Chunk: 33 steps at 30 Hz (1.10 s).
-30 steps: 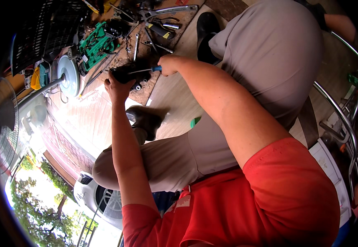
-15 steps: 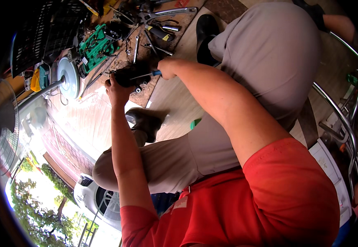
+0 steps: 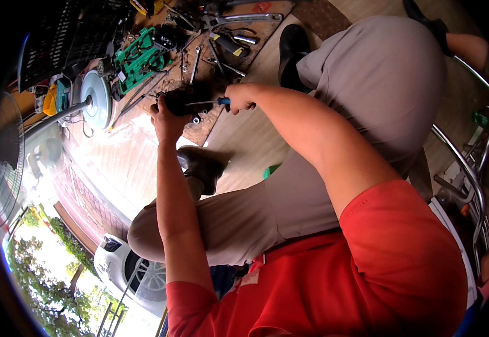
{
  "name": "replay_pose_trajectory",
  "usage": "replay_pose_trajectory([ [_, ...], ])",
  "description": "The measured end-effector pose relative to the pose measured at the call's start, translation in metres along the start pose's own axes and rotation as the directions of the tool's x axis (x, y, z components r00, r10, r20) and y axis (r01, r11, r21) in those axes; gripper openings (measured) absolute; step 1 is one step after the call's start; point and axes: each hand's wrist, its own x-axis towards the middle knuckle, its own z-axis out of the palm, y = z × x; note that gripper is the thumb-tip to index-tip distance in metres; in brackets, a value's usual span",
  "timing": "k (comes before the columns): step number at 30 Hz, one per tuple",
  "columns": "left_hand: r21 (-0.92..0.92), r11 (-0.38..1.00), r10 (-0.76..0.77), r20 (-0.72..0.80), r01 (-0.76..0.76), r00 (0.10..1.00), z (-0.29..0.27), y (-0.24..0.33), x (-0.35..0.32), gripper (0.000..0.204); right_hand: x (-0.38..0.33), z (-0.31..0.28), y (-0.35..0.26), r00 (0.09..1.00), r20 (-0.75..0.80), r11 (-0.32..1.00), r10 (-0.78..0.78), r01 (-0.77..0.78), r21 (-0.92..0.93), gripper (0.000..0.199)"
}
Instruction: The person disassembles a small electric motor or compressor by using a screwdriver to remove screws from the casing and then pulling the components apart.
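My right hand [image 3: 240,98] is closed around the blue handle of a screwdriver [image 3: 202,103]. Its metal shaft points left, and the tip reaches a dark, black part [image 3: 178,101] whose kind I cannot make out. My left hand [image 3: 169,118] grips that black part from its near left side, thumb and fingers round its edge. Just below the part, small metal sockets or nuts [image 3: 196,119] lie on the brown work board [image 3: 213,115]. A combination wrench [image 3: 195,64] rests on the board beyond my hands.
Pliers [image 3: 227,45] and a large adjustable wrench [image 3: 239,19] lie at the far side. To the left are a green tool case [image 3: 139,60] and a fan's round base [image 3: 95,100]. My black boot [image 3: 199,165] stands on the floor nearby. Chrome chair tubing [image 3: 463,160] curves at right.
The whole view has shifted slightly, with the scene moving right and down. Both hands keep their grips; the screwdriver still meets the black part.
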Motion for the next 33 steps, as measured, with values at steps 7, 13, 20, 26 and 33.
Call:
replay_pose_trajectory([
  [7,-0.005,1.000,-0.022,0.006,0.022,1.000,0.002,0.005,-0.001,0.112,0.003,0.026,0.012,0.920,-0.378,0.957,-0.104,-0.010,-0.289,0.026],
  [13,0.001,0.999,-0.039,0.003,0.039,0.999,0.002,0.001,0.000,0.112,0.005,0.032,0.006,0.901,-0.418,0.948,-0.118,-0.023,-0.318,0.025],
  [20,0.007,1.000,-0.008,0.012,0.007,1.000,0.001,0.003,0.001,0.113,0.006,0.004,-0.001,0.993,-0.101,0.944,-0.055,0.019,-0.328,0.027],
  [26,0.025,0.999,-0.031,0.020,0.031,0.999,0.000,-0.001,0.000,0.112,-0.001,0.030,0.003,0.903,-0.417,0.928,-0.104,-0.063,-0.368,0.026],
  [33,0.028,0.999,0.024,0.004,-0.024,1.000,0.000,0.003,0.003,0.111,0.001,0.025,0.009,0.905,-0.401,0.919,-0.143,-0.029,-0.394,0.026],
])
